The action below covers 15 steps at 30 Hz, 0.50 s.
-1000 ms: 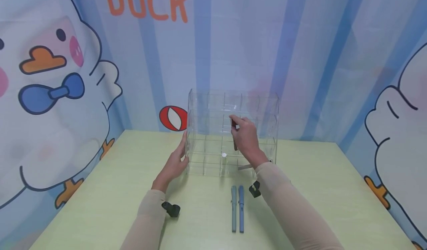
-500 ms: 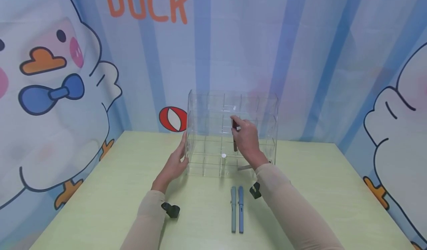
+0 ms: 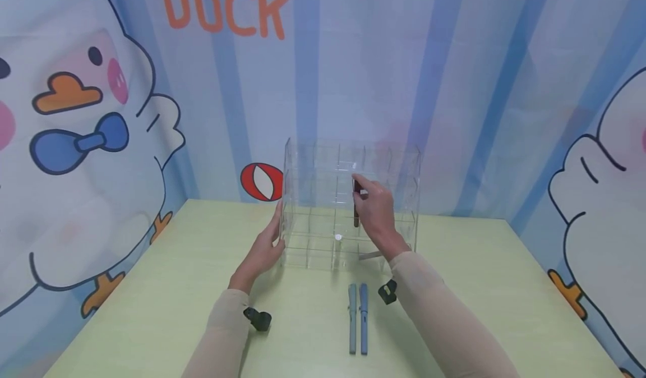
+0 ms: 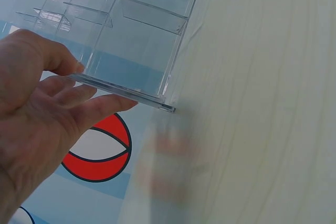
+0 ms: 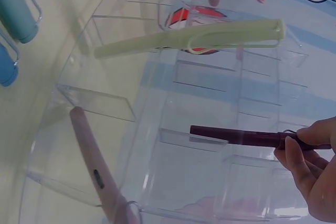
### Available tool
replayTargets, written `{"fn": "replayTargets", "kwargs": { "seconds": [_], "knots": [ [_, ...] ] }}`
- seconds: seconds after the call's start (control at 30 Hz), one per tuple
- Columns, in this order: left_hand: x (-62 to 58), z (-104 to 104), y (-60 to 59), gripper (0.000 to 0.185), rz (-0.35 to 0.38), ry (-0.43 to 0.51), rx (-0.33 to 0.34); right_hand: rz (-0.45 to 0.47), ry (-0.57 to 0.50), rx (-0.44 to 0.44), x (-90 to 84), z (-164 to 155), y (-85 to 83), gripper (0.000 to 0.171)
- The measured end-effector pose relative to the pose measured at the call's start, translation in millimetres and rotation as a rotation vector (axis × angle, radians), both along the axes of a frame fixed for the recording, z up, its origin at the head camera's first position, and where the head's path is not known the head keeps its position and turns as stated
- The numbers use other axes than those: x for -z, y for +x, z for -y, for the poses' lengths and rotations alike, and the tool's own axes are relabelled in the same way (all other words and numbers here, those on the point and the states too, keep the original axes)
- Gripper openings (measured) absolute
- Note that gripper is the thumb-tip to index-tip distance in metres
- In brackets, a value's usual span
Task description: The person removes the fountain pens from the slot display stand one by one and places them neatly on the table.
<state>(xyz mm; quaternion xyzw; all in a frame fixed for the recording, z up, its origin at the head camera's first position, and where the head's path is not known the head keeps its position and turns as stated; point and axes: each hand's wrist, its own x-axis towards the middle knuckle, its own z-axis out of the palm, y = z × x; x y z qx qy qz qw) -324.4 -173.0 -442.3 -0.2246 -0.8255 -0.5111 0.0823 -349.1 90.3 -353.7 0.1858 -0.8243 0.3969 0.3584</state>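
From my end, the right hand [image 3: 375, 210] has its fingers clamped on the clip end of the dark maroon pen [image 5: 244, 137]. That pen is up off the tabletop [image 3: 176, 271], right of the middle of the clear rack [image 4: 149, 100] in the head view. In the right wrist view its plain end overlaps a clear divider; I can't tell whether that end is inside a compartment or just in front. The left hand [image 3: 259, 252] pinches the rack's side wall between thumb and fingers.

As I judge it, guiding this pen among the dividers calls for a slow, straight move, a light grip high on the clip end, and firm bracing from the left. A tilt could catch the plain end on a divider edge.

The long axis is near upright: clip end up, plain end pointing down toward the tabletop. In the right wrist view it runs roughly along the pale green pen [image 5: 184, 39], while the pink pen [image 5: 97, 166] slants across.
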Motion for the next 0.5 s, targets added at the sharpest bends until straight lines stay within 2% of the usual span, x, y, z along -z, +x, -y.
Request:
{"fn": "replayTargets", "kwargs": {
  "seconds": [0.1,0.13,0.27,0.5],
  "knots": [
    [14.9,3,-12.6,0.092,-0.014,0.004,-0.007,-0.066,-0.038,-0.024,-4.5,-1,1.6,0.04],
    [16.2,4,-13.6,0.092,-0.015,0.004,-0.007,-0.083,-0.05,-0.032,-6.1,-2,1.7,0.04],
    [16.8,4,-14.3,0.093,-0.008,0.003,-0.005,-0.103,-0.111,-0.055,-12.5,-7,3.9,0.039],
    [15.3,5,-13.1,0.093,0.005,0.003,-0.011,-0.081,-0.235,-0.067,-20.4,-15,13.2,0.039]
  ]
}}
